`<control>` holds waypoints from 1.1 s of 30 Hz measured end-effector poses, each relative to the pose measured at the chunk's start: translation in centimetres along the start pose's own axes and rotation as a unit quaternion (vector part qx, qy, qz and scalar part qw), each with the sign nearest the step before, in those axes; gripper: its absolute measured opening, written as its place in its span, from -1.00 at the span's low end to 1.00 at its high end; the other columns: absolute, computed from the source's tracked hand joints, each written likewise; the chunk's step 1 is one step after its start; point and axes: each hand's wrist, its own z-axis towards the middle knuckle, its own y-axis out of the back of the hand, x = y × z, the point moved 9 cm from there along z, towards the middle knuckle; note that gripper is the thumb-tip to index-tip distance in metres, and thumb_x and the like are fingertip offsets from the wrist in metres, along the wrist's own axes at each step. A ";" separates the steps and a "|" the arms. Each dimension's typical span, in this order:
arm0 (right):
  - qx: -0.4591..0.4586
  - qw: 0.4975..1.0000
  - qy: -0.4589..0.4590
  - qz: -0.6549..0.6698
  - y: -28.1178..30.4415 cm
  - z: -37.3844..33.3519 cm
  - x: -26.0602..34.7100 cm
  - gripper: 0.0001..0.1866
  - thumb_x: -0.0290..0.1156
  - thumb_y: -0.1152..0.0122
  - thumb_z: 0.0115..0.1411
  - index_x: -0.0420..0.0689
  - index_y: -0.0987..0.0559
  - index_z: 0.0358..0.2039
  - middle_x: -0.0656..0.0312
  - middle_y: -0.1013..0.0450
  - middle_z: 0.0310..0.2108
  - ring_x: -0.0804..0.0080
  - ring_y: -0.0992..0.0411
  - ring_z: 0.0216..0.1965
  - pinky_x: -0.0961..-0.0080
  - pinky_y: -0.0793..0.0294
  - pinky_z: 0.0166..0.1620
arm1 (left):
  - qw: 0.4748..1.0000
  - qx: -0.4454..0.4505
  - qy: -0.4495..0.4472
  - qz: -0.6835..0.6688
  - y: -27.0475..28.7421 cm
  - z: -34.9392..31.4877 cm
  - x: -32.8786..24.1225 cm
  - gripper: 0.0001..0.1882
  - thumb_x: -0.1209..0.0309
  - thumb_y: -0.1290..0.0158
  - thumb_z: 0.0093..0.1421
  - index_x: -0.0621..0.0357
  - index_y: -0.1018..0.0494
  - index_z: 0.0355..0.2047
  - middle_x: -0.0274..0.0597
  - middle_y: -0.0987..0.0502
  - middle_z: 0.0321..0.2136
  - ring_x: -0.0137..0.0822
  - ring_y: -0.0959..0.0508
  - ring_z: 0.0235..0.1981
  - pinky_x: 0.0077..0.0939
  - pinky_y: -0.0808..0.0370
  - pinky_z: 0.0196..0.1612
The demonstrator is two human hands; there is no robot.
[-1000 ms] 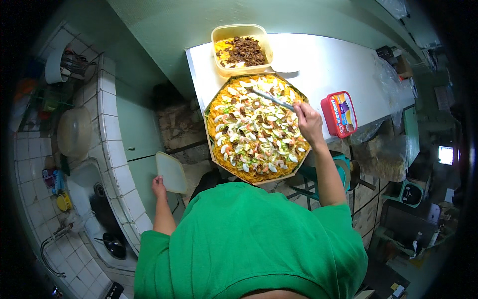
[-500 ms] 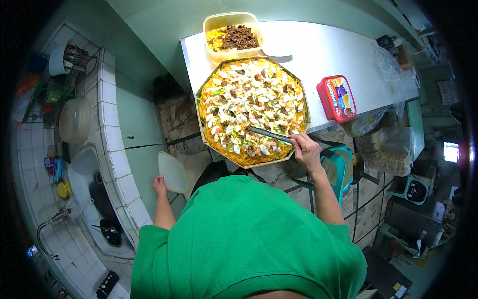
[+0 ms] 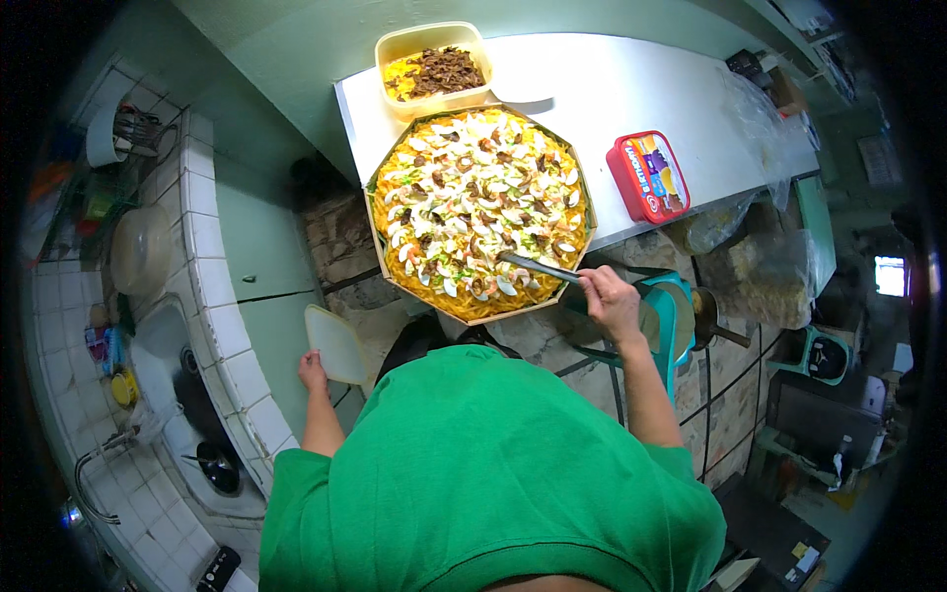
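Observation:
My right hand (image 3: 614, 301) grips a pair of slim dark tongs (image 3: 545, 266) by one end. Their tip rests among the toppings at the near right of a large octagonal tray (image 3: 464, 322) of yellow-orange noodles (image 3: 419, 276). Sliced egg, green shreds and brown pieces are scattered over the noodles. Low at my left side, my left hand (image 3: 313, 370) holds a pale plastic lid (image 3: 335, 342) by its edge. Behind the tray stands a cream plastic tub (image 3: 431, 109) with dark brown pieces (image 3: 444, 72) and some yellow food in it.
A red lidded tub (image 3: 648, 178) sits on the white table (image 3: 562, 79), right of the tray. Below the table's front edge stands a teal stool (image 3: 663, 321) with a pan (image 3: 708, 318) beside it. To my left runs a tiled counter (image 3: 212, 266) with a sink (image 3: 168, 355).
The tray, tubs and table have shifted slightly left and up in the view. The tongs' tip has moved a little rightward over the noodles. My left hand keeps the lid.

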 end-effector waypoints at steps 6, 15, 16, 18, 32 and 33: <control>0.014 1.000 -0.012 -0.018 -0.6 -1.3 0.1 -0.88 -0.29 -0.17 0.19 -0.03 -0.59 -0.35 0.22 -0.44 -0.47 0.18 -0.48 -0.48 0.32 -0.45 -0.43 | 1.000 0.010 -0.003 0.009 -1.2 0.9 0.6 -0.72 0.21 -0.11 0.21 0.16 -0.52 -0.21 -0.10 -0.56 -0.26 -0.22 -0.52 -0.24 -0.30 -0.44 -0.14; 0.032 0.998 -0.043 0.029 1.2 4.8 -0.1 -0.81 -0.29 -0.13 0.22 -0.11 -0.61 -0.40 0.13 -0.50 -0.43 0.08 -0.49 -0.40 0.26 -0.44 -0.35 | 1.000 -0.004 -0.027 -0.009 -1.3 1.3 -2.1 -0.74 0.24 -0.12 0.20 0.18 -0.52 -0.23 -0.13 -0.56 -0.27 -0.26 -0.49 -0.26 -0.33 -0.43 -0.15; 0.042 0.999 -0.031 0.013 1.2 5.6 0.3 -0.81 -0.29 -0.13 0.22 -0.11 -0.61 -0.40 0.13 -0.50 -0.43 0.08 -0.50 -0.39 0.26 -0.44 -0.34 | 1.000 -0.006 -0.019 -0.019 -1.2 1.4 -2.1 -0.74 0.26 -0.12 0.20 0.19 -0.52 -0.23 -0.13 -0.56 -0.27 -0.27 -0.49 -0.25 -0.34 -0.43 -0.15; 0.068 0.997 -0.031 -0.007 1.1 6.8 0.7 -0.81 -0.29 -0.12 0.22 -0.12 -0.59 -0.38 0.12 -0.50 -0.42 0.06 -0.50 -0.37 0.23 -0.44 -0.32 | 0.999 -0.012 -0.050 -0.017 -0.8 1.7 -2.7 -0.73 0.24 -0.11 0.21 0.18 -0.53 -0.21 -0.11 -0.57 -0.27 -0.26 -0.51 -0.28 -0.32 -0.45 -0.17; 0.027 0.995 0.031 -0.087 0.9 1.8 4.3 -0.84 -0.38 -0.24 0.10 -0.09 -0.55 -0.29 0.22 -0.42 -0.43 0.23 -0.46 -0.47 0.35 -0.40 -0.43 | 0.999 -0.009 -0.035 0.011 -0.5 5.4 -1.7 -0.71 0.23 -0.13 0.19 0.19 -0.51 -0.21 -0.14 -0.56 -0.29 -0.25 -0.51 -0.26 -0.35 -0.42 -0.13; 0.024 0.994 0.028 -0.098 0.9 1.4 4.4 -0.83 -0.38 -0.24 0.10 -0.09 -0.55 -0.28 0.23 -0.42 -0.43 0.24 -0.46 -0.46 0.36 -0.38 -0.43 | 0.999 -0.006 -0.033 0.017 -0.7 5.3 -2.2 -0.70 0.22 -0.13 0.19 0.19 -0.51 -0.21 -0.13 -0.56 -0.29 -0.25 -0.51 -0.26 -0.34 -0.42 -0.13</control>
